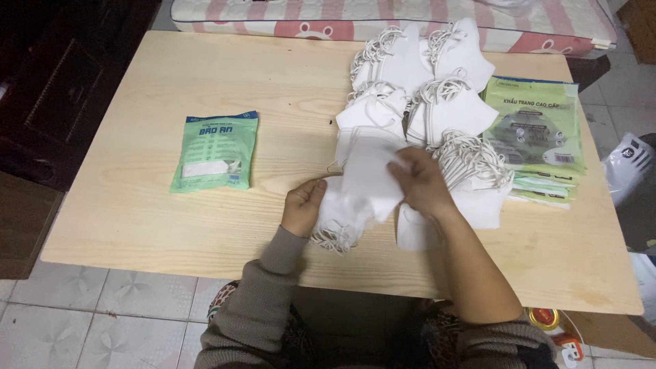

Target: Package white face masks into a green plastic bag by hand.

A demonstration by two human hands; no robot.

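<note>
Grey knitted sleeves (273,294) come up from the near edge, and both hands meet over the near middle of the pale wooden table (137,225). Between them is a small stack of white face masks (362,181), its long axis running from near left to far right. The left hand (304,205) is closed on the stack's near-left end, where ear loops hang loose just beside the wrist. The right hand (418,181) pinches the far-right edge of the top mask, fingers curled over it. Both hands touch the stack, the left one at its lower end.

Outward from there, more white masks lie under and beside the right forearm, and further piles of masks (417,75) with tangled loops fill the far right. Right of these sits a stack of flat green packets (540,130). Well apart on the left lies one filled green packet (215,152). A pink-striped mattress (273,17) borders the far side.
</note>
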